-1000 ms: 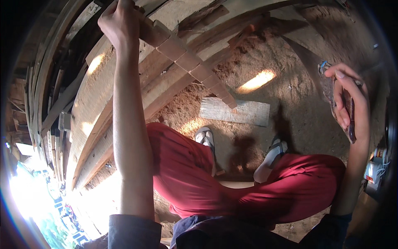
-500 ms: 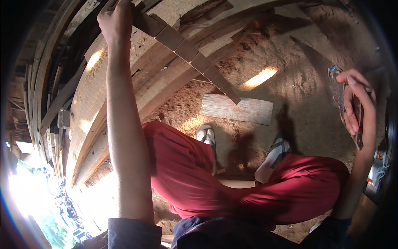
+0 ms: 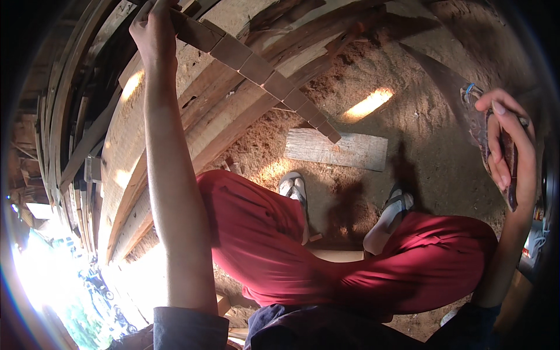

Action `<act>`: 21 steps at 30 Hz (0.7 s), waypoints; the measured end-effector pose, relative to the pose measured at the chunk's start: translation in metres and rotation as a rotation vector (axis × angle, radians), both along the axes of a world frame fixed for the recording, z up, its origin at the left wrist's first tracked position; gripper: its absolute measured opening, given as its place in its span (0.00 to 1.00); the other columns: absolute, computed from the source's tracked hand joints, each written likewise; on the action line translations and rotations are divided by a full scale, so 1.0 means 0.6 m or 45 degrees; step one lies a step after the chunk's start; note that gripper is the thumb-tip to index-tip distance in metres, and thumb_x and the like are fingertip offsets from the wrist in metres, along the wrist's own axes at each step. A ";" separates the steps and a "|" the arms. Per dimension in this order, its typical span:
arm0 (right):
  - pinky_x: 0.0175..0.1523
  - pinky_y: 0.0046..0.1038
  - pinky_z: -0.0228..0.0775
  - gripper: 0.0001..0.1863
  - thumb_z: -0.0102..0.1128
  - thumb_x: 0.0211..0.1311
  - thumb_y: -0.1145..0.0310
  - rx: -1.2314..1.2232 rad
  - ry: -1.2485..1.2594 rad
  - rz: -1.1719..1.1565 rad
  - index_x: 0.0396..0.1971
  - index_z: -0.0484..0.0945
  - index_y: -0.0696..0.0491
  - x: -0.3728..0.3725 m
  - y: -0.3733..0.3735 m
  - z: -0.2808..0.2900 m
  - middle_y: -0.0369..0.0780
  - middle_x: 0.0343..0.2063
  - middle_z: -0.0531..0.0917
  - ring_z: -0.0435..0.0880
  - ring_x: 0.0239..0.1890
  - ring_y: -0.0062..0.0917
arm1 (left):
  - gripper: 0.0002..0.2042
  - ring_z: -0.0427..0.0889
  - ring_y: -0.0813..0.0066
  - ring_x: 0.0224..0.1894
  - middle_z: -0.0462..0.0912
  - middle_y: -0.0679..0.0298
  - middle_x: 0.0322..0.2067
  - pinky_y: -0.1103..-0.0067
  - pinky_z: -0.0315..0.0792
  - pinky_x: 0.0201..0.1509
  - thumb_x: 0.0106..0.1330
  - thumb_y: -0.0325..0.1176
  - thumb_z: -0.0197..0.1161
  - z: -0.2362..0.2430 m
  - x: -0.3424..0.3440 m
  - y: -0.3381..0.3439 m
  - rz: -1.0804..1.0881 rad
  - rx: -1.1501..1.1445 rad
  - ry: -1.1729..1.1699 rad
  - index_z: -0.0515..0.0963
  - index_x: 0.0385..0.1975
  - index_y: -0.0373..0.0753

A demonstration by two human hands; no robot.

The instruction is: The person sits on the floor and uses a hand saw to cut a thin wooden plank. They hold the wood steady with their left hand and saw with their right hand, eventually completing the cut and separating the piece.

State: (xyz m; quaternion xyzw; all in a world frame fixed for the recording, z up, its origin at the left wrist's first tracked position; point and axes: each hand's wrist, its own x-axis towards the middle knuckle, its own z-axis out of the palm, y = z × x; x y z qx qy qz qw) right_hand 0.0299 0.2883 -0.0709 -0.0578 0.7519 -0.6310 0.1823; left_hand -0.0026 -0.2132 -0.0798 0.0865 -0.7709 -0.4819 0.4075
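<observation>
Since the earlier frame, item one, the wooden strip (image 3: 262, 73), has swung: its far end sat over the timbers and now hangs lower, just above the short plank (image 3: 337, 149), while my left hand (image 3: 153, 32) has drifted toward the upper edge. Nearest, I log my red trousers (image 3: 274, 245) and two sandalled feet (image 3: 293, 188) on the sawdust floor (image 3: 350, 198). Next, at right: my right hand (image 3: 506, 146), raised, fingers curled round the dark handle (image 3: 511, 169) of a long blade (image 3: 443, 79) that runs up and leftward from the fist. Next, mid-ground: the short plank, pale, flat on the floor, apart from both hands. Farthest, upper left: my left hand, arm at full reach, closed on the upper end of the wooden strip; the strip, marked off in even blocks, slopes down and rightward from the hand across the stacked long timbers (image 3: 175, 134). Strip and blade well apart.
</observation>
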 end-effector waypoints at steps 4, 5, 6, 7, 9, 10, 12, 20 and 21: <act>0.07 0.13 0.50 0.19 0.46 0.75 0.60 -0.053 -0.027 -0.007 0.45 0.74 0.64 -0.002 0.007 -0.004 0.31 0.11 0.67 0.58 0.02 0.10 | 0.09 0.73 0.83 0.25 0.77 0.71 0.23 0.80 0.61 0.29 0.62 0.37 0.65 0.000 0.001 0.001 0.023 -0.030 0.003 0.83 0.29 0.37; 0.07 0.13 0.50 0.19 0.46 0.75 0.61 -0.049 -0.023 -0.015 0.45 0.74 0.64 -0.001 0.007 -0.004 0.31 0.11 0.67 0.58 0.02 0.10 | 0.09 0.73 0.83 0.25 0.77 0.71 0.23 0.80 0.61 0.29 0.62 0.37 0.65 -0.001 0.002 0.001 0.025 -0.033 0.002 0.83 0.29 0.37; 0.07 0.13 0.50 0.19 0.46 0.75 0.61 -0.045 -0.019 -0.023 0.45 0.74 0.64 0.000 0.007 -0.003 0.31 0.11 0.67 0.58 0.02 0.10 | 0.09 0.72 0.82 0.25 0.77 0.71 0.23 0.80 0.61 0.29 0.62 0.37 0.65 -0.002 0.002 0.002 0.026 -0.033 0.003 0.83 0.29 0.37; 0.07 0.13 0.50 0.19 0.46 0.75 0.61 -0.046 -0.018 -0.017 0.45 0.74 0.64 -0.001 0.008 -0.003 0.31 0.11 0.67 0.58 0.02 0.10 | 0.09 0.72 0.82 0.25 0.77 0.71 0.23 0.80 0.61 0.28 0.62 0.37 0.65 -0.002 0.003 0.003 0.027 -0.031 -0.001 0.83 0.28 0.37; 0.07 0.13 0.50 0.19 0.46 0.75 0.61 -0.051 -0.016 -0.002 0.45 0.74 0.64 -0.002 0.008 -0.002 0.31 0.11 0.67 0.58 0.02 0.10 | 0.09 0.72 0.82 0.25 0.77 0.70 0.23 0.80 0.61 0.28 0.62 0.37 0.65 -0.001 0.004 0.003 0.033 -0.036 -0.004 0.82 0.28 0.37; 0.07 0.13 0.50 0.19 0.46 0.75 0.61 -0.055 -0.019 0.004 0.45 0.74 0.64 -0.003 0.007 -0.002 0.31 0.11 0.67 0.58 0.02 0.10 | 0.09 0.72 0.82 0.25 0.77 0.70 0.23 0.80 0.61 0.28 0.62 0.37 0.65 0.000 0.004 0.004 0.039 -0.039 -0.004 0.82 0.28 0.37; 0.07 0.13 0.50 0.19 0.46 0.75 0.61 -0.061 -0.026 0.013 0.45 0.74 0.63 -0.005 0.005 -0.001 0.31 0.11 0.67 0.58 0.02 0.10 | 0.09 0.72 0.82 0.25 0.77 0.70 0.23 0.80 0.61 0.28 0.62 0.36 0.65 0.003 0.006 0.012 0.040 -0.039 0.007 0.82 0.28 0.37; 0.07 0.14 0.49 0.19 0.47 0.74 0.60 -0.039 -0.023 0.042 0.44 0.75 0.63 -0.005 -0.013 -0.002 0.31 0.11 0.67 0.58 0.02 0.10 | 0.10 0.74 0.80 0.27 0.79 0.69 0.24 0.79 0.63 0.31 0.61 0.37 0.65 -0.004 0.011 -0.014 0.003 -0.010 -0.029 0.83 0.28 0.36; 0.07 0.14 0.49 0.19 0.47 0.74 0.59 -0.044 -0.023 0.048 0.44 0.75 0.63 -0.006 -0.014 -0.002 0.31 0.11 0.67 0.58 0.02 0.10 | 0.10 0.74 0.80 0.27 0.79 0.69 0.24 0.79 0.63 0.31 0.61 0.37 0.65 -0.005 0.010 -0.018 0.010 -0.010 -0.028 0.83 0.28 0.36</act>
